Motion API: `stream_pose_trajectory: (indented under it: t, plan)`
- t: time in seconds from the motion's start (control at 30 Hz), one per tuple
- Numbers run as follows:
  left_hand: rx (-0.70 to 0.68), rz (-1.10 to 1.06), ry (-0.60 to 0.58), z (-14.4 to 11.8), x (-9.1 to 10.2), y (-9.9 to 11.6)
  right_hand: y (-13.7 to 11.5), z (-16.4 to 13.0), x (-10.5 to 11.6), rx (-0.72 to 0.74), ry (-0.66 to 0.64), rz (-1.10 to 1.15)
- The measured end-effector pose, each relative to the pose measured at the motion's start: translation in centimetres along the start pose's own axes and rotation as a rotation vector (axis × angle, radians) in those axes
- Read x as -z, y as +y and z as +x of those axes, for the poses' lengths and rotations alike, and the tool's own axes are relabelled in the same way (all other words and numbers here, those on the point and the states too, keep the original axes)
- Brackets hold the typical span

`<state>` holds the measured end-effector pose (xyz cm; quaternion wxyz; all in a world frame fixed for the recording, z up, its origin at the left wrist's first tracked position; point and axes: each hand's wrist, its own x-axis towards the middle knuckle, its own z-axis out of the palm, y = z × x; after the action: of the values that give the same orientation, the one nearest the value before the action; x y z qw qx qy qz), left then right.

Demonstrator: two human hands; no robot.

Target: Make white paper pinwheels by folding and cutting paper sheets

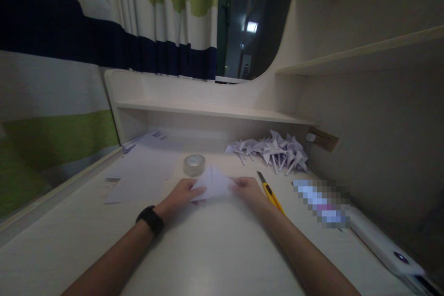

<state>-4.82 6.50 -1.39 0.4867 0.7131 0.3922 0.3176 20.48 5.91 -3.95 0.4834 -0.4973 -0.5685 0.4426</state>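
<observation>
Between my two hands is a white sheet of paper (213,185), creased and folded to a point at its top. My left hand (185,196), with a black band on the wrist, pinches its left corner, thumb on top. At the right corner my right hand (248,189) grips the paper; its fingertips are partly hidden. Just behind the paper lies a roll of clear tape (194,165). A yellow utility knife (272,196) rests beside my right forearm, with its dark tip pointing away from me.
Loose white sheets (142,162) lie at the back left. Paper pinwheels (274,150) are heaped at the back right, under a low shelf (208,110). A blurred-out object (321,203) and a long white device (381,240) lie along the right wall, near a socket (322,138).
</observation>
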Motion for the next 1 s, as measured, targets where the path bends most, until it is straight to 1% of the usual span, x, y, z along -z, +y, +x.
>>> stream_pose_trajectory:
  t: [0.1,0.17,0.3,0.37,0.43,0.5,0.57,0.6,0.67,0.7,0.73,0.77,0.8,0.87,0.9,1.0]
  plan:
    - [-0.006,-0.033,-0.010,0.0,-0.2,-0.7,0.0,0.0,0.0,0.035,-0.078,0.072]
    - [0.002,-0.049,-0.051,0.0,-0.1,-0.9,-0.1,-0.1,0.0,0.023,-0.115,0.065]
    - [0.048,-0.002,-0.096,-0.1,0.8,-0.8,0.1,-0.3,0.1,-0.032,-0.097,-0.071]
    - [0.055,0.021,-0.105,-0.1,1.3,-1.0,0.1,-0.3,0.2,-0.025,-0.112,-0.160]
    - [0.067,0.041,-0.126,0.0,1.7,-1.4,-0.4,-0.4,0.4,0.003,-0.143,-0.286]
    - [0.086,0.055,-0.162,0.0,2.0,-1.8,-1.4,-0.4,1.0,0.033,-0.131,-0.473]
    - [0.093,0.109,-0.177,0.0,2.1,-1.8,-2.7,-0.7,2.2,0.053,-0.047,-0.712]
    - [0.081,0.179,-0.158,0.0,2.2,-1.6,-3.3,-0.9,3.0,0.062,0.028,-0.834]
    - [0.043,0.433,-0.050,-0.2,2.2,-0.9,-4.4,-1.6,4.7,0.023,0.174,-1.068]
    - [0.021,0.596,0.033,-0.4,2.2,-0.4,-4.7,-2.1,5.6,-0.018,0.254,-1.183]
    - [0.003,0.755,0.113,-0.7,2.0,0.0,-4.9,-2.6,6.4,-0.072,0.304,-1.289]
    - [-0.013,0.884,0.175,-0.9,1.8,0.5,-4.8,-3.2,7.0,-0.142,0.321,-1.367]
    - [-0.054,0.984,0.217,-1.1,1.5,0.8,-4.7,-3.7,7.5,-0.200,0.310,-1.423]
    - [-0.180,1.085,0.227,-1.5,0.4,1.1,-4.1,-4.7,8.0,-0.298,0.259,-1.470]
    - [-0.253,1.089,0.200,-1.6,-0.3,1.1,-3.8,-5.0,8.1,-0.330,0.231,-1.469]
    - [-0.447,1.010,0.056,-1.8,-2.7,0.5,-3.1,-5.5,7.8,-0.363,0.185,-1.439]
